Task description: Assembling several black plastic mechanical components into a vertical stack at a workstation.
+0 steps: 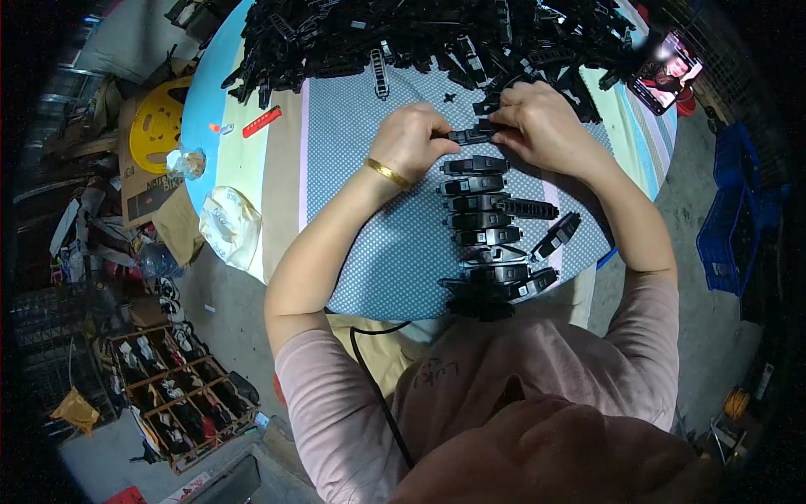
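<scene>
My left hand (pixel 410 139), with a gold bracelet at the wrist, pinches the left end of a small, long black plastic part (pixel 467 136) between thumb and fingers. My right hand (pixel 537 122) has its fingers closed on the right end of that part, hiding it there. Just beyond the right fingertips lies another black piece (pixel 484 107). On the near side of my hands, a column of similar black plastic parts (pixel 474 185) runs toward my body, each lying crosswise. A ribbed black part (pixel 529 207) and a slanted one (pixel 556 236) lie to the right of the column.
A large heap of black plastic parts (pixel 353 42) covers the table's far side. A lit phone (pixel 667 73) stands at the far right. A red strip-shaped object (pixel 262 123) and a white plastic bag (pixel 229 225) lie at left. Blue crates (pixel 729 223) stand on the floor at right.
</scene>
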A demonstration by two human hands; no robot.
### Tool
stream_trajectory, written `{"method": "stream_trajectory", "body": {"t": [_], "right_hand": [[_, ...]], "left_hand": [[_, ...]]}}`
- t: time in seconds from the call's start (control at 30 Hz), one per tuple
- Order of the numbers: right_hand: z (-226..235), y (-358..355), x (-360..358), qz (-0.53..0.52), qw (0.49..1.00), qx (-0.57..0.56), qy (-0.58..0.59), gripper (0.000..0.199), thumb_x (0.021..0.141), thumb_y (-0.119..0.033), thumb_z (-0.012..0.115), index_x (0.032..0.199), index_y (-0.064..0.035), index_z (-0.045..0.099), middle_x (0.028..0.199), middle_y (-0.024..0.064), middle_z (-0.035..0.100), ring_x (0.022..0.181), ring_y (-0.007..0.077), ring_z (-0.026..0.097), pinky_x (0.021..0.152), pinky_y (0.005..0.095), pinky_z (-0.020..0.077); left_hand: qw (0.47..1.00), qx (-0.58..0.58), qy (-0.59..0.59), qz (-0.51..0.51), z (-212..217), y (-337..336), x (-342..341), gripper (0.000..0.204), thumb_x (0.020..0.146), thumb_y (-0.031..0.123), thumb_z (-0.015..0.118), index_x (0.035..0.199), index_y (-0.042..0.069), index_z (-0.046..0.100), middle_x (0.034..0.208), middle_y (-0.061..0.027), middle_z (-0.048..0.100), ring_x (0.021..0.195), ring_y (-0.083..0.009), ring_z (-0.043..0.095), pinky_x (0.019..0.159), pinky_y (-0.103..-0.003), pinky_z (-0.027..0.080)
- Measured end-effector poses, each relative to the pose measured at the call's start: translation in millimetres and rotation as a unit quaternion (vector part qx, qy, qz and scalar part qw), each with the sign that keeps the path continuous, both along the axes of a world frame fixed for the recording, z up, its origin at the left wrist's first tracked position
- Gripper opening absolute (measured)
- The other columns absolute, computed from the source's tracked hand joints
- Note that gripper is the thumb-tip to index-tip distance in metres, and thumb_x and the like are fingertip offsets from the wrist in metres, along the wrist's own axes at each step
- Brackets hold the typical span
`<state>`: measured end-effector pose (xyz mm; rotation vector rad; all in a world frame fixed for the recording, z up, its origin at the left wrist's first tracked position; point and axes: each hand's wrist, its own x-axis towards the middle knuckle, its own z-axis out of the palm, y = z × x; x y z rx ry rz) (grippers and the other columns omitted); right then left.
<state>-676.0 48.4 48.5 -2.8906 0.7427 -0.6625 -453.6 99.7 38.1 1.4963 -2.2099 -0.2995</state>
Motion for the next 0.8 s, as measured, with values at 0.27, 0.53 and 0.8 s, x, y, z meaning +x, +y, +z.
{"method": "stream_trajectory", "body": {"t": [0.27, 0.53, 0.8], "right_hand": [[2.4, -0.6, 0.2, -0.003, 1.000, 0.003, 0.004, 0.022, 0.067, -0.011, 0.074, 0.085, -0.0008, 0.070, 0.076, 0.0083, 0.058, 0.078, 0.0248, 0.057, 0.073, 0.0364, 0.0446], [8.8, 1.3, -3.1, 0.004, 0.999, 0.033, 0.004, 0.023, 0.067, -0.014, 0.075, 0.084, -0.0014, 0.070, 0.076, 0.0085, 0.058, 0.079, 0.0253, 0.058, 0.073, 0.0367, 0.0449], [3.9, -0.8, -3.3, 0.010, 1.000, 0.021, 0.014, 0.021, 0.066, -0.015, 0.075, 0.082, -0.0020, 0.069, 0.076, 0.0082, 0.058, 0.079, 0.0250, 0.058, 0.074, 0.0365, 0.0446]], "left_hand": [[0.999, 0.011, 0.035, -0.030, -2.2, -2.1, 1.1, 0.022, 0.068, 0.023, 0.076, 0.075, 0.003, 0.069, 0.074, -0.0095, 0.062, 0.073, -0.0282, 0.060, 0.065, -0.038, 0.048], [0.999, 0.035, 0.036, -0.006, -0.5, -2.1, -1.8, 0.022, 0.067, 0.023, 0.076, 0.075, 0.003, 0.069, 0.075, -0.0086, 0.064, 0.073, -0.0267, 0.061, 0.065, -0.037, 0.048], [0.998, 0.019, 0.044, -0.028, -1.5, -1.5, -1.4, 0.021, 0.068, 0.024, 0.076, 0.075, 0.004, 0.070, 0.074, -0.0082, 0.064, 0.074, -0.0259, 0.061, 0.066, -0.037, 0.049]]}}
